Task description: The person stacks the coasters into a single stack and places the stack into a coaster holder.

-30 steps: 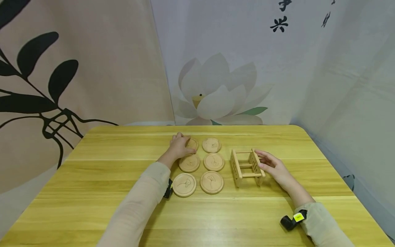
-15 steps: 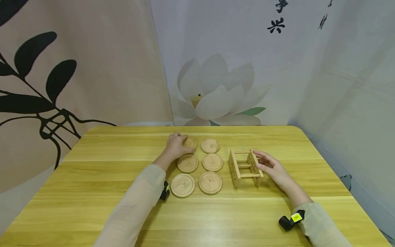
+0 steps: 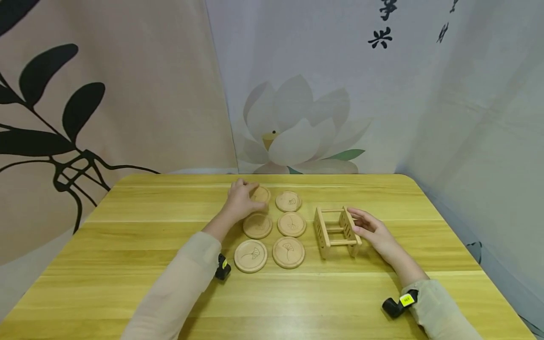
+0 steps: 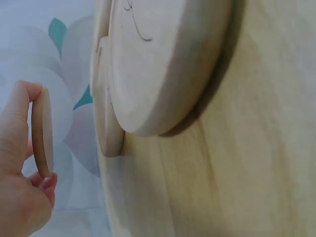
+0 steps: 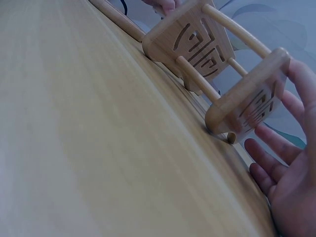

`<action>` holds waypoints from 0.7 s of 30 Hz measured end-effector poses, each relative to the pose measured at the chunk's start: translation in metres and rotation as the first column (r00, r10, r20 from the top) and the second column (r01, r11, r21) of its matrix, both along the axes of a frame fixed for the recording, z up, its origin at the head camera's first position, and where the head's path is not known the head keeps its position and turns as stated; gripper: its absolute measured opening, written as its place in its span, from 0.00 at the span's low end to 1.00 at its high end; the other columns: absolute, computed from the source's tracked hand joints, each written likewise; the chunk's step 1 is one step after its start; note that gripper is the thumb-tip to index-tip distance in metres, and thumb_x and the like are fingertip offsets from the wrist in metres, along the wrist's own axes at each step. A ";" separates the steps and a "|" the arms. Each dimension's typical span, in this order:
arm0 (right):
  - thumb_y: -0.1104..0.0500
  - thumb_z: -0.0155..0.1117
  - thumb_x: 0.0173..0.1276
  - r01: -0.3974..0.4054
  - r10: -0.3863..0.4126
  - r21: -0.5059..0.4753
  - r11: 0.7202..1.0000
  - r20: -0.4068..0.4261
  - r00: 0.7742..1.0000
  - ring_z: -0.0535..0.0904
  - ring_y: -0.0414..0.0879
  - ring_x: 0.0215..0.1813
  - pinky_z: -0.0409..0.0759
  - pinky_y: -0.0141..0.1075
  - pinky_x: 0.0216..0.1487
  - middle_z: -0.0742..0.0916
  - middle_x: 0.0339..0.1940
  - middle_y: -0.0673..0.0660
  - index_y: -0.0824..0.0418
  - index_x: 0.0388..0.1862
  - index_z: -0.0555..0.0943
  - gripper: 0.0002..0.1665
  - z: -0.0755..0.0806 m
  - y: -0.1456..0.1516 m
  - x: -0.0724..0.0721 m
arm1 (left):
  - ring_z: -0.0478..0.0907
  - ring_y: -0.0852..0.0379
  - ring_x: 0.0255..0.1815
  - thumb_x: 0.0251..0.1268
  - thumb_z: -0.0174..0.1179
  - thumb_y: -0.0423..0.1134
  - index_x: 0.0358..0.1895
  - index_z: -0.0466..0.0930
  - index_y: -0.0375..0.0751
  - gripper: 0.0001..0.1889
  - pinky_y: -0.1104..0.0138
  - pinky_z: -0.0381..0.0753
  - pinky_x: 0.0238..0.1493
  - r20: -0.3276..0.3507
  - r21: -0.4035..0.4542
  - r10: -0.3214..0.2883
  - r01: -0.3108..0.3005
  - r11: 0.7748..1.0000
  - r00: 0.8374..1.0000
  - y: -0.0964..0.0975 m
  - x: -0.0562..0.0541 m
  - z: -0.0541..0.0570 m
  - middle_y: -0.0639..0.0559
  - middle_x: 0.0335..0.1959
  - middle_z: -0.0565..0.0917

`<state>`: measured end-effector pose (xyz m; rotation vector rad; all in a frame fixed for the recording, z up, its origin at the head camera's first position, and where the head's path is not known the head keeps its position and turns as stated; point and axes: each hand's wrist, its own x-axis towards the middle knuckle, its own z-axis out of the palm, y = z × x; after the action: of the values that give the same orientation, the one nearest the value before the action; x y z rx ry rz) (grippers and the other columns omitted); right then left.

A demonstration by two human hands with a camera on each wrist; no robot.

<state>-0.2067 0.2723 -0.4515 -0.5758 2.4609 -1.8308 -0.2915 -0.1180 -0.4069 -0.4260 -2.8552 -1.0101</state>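
Observation:
Between thumb and fingers, my left hand [image 3: 240,200] pinches a round wooden coaster [image 3: 262,194] by its edges. In the left wrist view this coaster [image 4: 41,131] stands apart from the others and shows its rim. Several more round coasters with engraved ginkgo leaves, such as the near-right coaster [image 3: 289,252], lie in two columns on the table. Right of them stands a small wooden coaster rack [image 3: 323,236], two slotted side panels joined by rods, with no coaster in it. My right hand [image 3: 377,232] rests its loosely bent fingers against the rack's right panel [image 5: 254,106].
The wooden table [image 3: 140,264] extends to both sides and in front of the coasters. A printed cloth backdrop [image 3: 170,94] hangs behind its far edge. Black wrist cameras sit on both cuffs, the left camera [image 3: 223,267] close beside the near-left coaster [image 3: 250,256].
My left hand has raised the far-left coaster slightly off its spot, with the left forearm shifting a little left. My right hand and the rack keep their places.

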 end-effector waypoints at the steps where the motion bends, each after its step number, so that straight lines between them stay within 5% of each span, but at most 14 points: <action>1: 0.63 0.54 0.73 0.000 0.000 -0.002 1.000 -0.002 1.000 0.72 0.43 0.56 0.72 0.28 0.52 0.69 0.66 0.67 0.63 0.71 0.65 0.29 0.000 0.000 0.000 | 0.61 0.42 0.56 0.47 0.74 0.48 0.65 0.71 0.35 0.40 0.48 0.55 0.61 -0.004 0.003 -0.002 0.002 1.000 1.000 0.000 0.001 0.001 0.38 0.55 0.66; 21: 0.63 0.55 0.73 0.008 -0.008 0.010 1.000 -0.014 1.000 0.72 0.43 0.56 0.71 0.28 0.52 0.70 0.66 0.66 0.63 0.72 0.64 0.29 0.000 0.000 0.001 | 0.60 0.48 0.52 0.42 0.75 0.47 0.64 0.74 0.38 0.40 0.51 0.55 0.57 -0.064 0.083 -0.031 0.037 0.996 0.997 -0.002 0.037 0.000 0.47 0.49 0.68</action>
<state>-0.2059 0.2722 -0.4512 -0.5807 2.4828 -1.8230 -0.2544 -0.1203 -0.4067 -0.4915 -2.7474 -1.0985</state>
